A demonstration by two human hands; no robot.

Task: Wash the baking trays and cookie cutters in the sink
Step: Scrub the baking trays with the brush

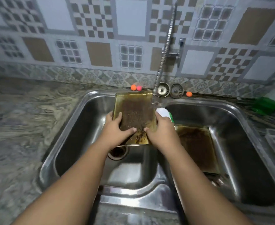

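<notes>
1. The tray (136,114), stained brown, is held over the left basin of the sink (133,197).
2. The left hand (117,127) grips its left edge, with the thumb on the stained face.
3. The right hand (161,129) grips the right edge the same way.
4. Water from the hose (166,46) falls at the tray's far right corner.
5. A second tray (198,146) lies in the right basin.
6. A white bottle (163,112) shows just beyond the right hand.
7. Two strainers (162,89) and small balls (133,87) sit on the back rim.
</notes>
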